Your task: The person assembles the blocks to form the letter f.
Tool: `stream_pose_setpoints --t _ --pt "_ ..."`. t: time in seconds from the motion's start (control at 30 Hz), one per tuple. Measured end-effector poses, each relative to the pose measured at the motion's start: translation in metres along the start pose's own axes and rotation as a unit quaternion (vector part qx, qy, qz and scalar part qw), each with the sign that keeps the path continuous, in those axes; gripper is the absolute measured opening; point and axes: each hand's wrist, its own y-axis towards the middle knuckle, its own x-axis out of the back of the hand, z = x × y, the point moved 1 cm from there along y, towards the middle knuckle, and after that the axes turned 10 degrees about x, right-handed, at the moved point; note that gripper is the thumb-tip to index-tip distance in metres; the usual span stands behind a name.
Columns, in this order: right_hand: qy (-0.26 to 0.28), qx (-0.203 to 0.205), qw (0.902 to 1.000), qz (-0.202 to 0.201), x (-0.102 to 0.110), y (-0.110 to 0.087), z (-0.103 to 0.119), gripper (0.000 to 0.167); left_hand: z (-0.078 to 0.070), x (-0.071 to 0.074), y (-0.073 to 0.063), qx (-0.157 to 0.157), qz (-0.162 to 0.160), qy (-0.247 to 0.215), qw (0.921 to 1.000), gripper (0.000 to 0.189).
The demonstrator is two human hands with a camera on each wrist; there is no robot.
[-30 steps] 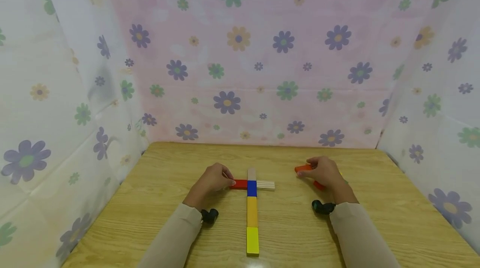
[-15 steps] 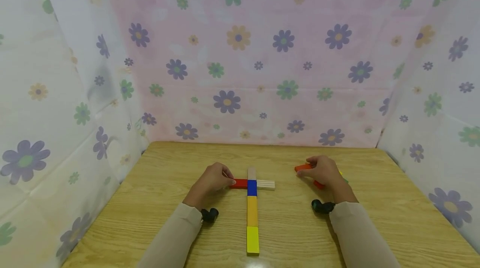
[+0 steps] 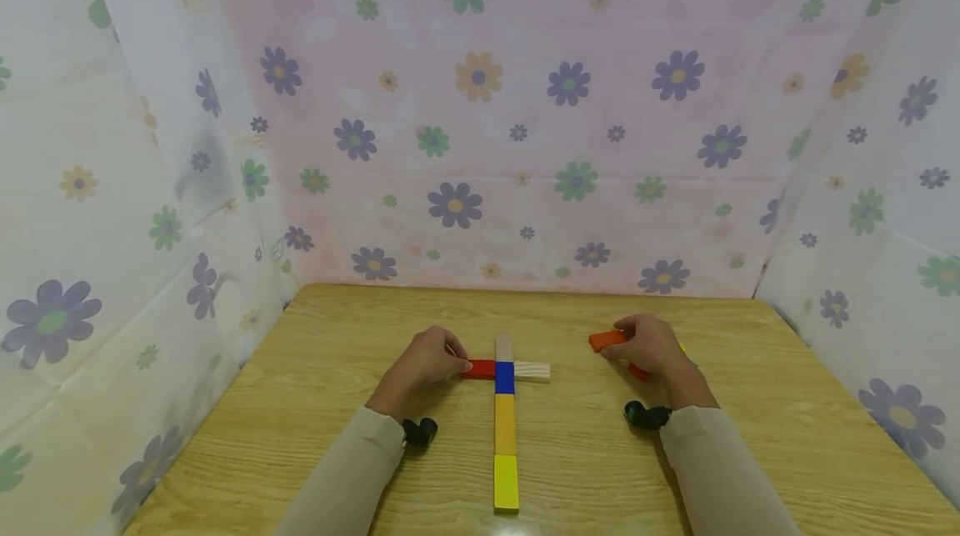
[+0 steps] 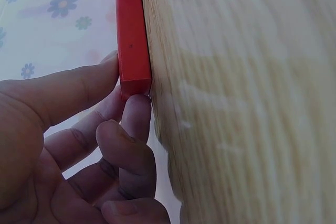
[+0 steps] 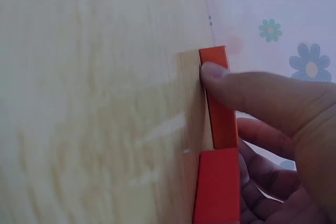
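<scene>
Five wooden blocks and one in the middle form a cross: a blue block [image 3: 505, 378] at the crossing, a plain block [image 3: 503, 348] beyond it, another pale block [image 3: 532, 372] to its right, orange-yellow [image 3: 505, 424] and yellow [image 3: 506, 483] blocks nearer me. My left hand [image 3: 427, 359] pinches the outer end of the red block [image 4: 132, 35], whose other end meets the blue one. On the right, my right hand [image 3: 649, 349] holds an orange block [image 5: 222, 121] between thumb and fingers. A second red block [image 5: 218, 187] lies beside it, partly under that hand in the head view.
Bits of yellow and green blocks [image 3: 691, 356] show behind the right hand. Dark wrist cameras [image 3: 420, 432] hang by both sleeves. A wooden table [image 3: 337, 319] carries everything, with flowered cloth [image 3: 517, 102] at its back and sides.
The right thumb has slid slightly along the orange block, whose near face shows more. The left hand and the cross of blocks stay as they were.
</scene>
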Motion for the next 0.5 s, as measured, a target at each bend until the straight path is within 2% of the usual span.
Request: stream_pose_setpoints --t 0.23,0.5 --pt "0.005 0.011 0.9999 -0.009 0.0000 -0.0008 0.0010 0.050 -0.0007 0.0009 -0.0018 0.005 0.008 -0.002 1.0000 0.010" --pt "0.004 0.023 0.9995 -0.018 0.0009 -0.0023 0.0041 0.043 -0.0015 0.0011 -0.0025 0.008 0.007 -0.005 0.9999 0.011"
